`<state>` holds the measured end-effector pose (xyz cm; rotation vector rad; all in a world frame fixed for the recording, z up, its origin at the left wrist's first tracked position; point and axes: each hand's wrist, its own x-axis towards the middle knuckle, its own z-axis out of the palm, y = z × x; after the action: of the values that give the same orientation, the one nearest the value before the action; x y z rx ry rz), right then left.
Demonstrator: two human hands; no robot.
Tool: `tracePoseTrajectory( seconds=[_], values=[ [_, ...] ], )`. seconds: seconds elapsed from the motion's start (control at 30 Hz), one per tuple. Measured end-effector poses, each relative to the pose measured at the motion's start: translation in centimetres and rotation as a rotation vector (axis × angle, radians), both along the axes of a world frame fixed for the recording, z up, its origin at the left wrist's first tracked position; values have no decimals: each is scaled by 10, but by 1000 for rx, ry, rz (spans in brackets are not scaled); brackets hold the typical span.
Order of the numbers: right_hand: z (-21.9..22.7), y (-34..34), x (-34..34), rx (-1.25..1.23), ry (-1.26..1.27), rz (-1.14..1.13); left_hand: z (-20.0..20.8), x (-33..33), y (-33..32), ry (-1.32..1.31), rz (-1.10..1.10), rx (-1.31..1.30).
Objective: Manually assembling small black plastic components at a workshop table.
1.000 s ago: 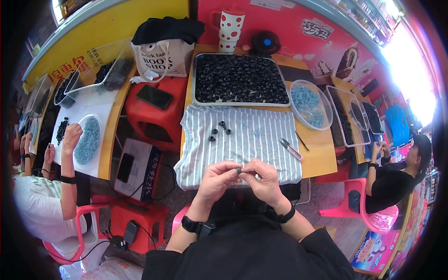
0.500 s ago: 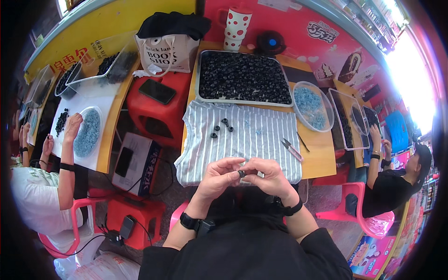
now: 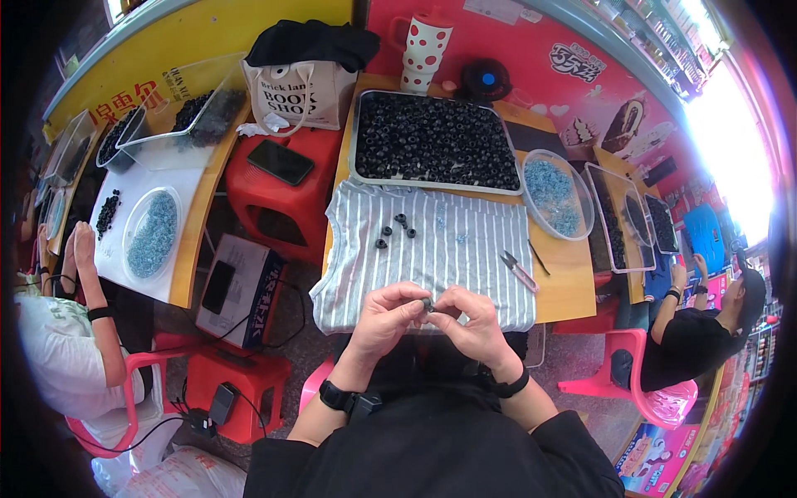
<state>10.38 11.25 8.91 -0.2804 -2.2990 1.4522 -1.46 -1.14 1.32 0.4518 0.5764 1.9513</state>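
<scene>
Over the near edge of a grey-and-white striped cloth (image 3: 357, 257), my hands meet at the fingertips. My left hand (image 3: 388, 319) pinches a small dark ring-like part (image 3: 427, 305). My right hand (image 3: 471, 322) grips the same part from the other side, thumb and finger closed on it; the fingertips partly cover it. Several loose black ring-like parts (image 3: 402, 219) lie on the cloth, with a few tiny pale-blue clear pieces (image 3: 462, 238) to their right. Pink-handled thread snips (image 3: 520, 272) and a thin dark stick (image 3: 539, 258) rest at the right.
Behind the cloth is a metal tray (image 3: 440, 186) full of black parts, with a polka-dot tumbler (image 3: 426, 51) behind it. A round clear tub (image 3: 588, 217) of pale-blue pieces stands right. On the left, a red stool (image 3: 249, 187) bears a phone (image 3: 281, 162). Co-workers sit on both sides.
My fingertips have shifted slightly around the small part, and my right fingers have turned a little. The left co-worker's hand has drawn back from their tub; the right co-worker's hands have come lower.
</scene>
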Motion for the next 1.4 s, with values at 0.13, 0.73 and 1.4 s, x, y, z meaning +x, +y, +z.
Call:
tracePoseTrajectory(
  seconds=[0.13,0.73,1.4],
  values=[
    [1,3,-1,47,-53,15,4,2,1,64,30,-49],
    [9,5,1,108,-143,54,6,3,2,153,59,-69],
    [2,1,-3,131,-9,36,-2,1,-1,-164,-35,-4]
  ],
)
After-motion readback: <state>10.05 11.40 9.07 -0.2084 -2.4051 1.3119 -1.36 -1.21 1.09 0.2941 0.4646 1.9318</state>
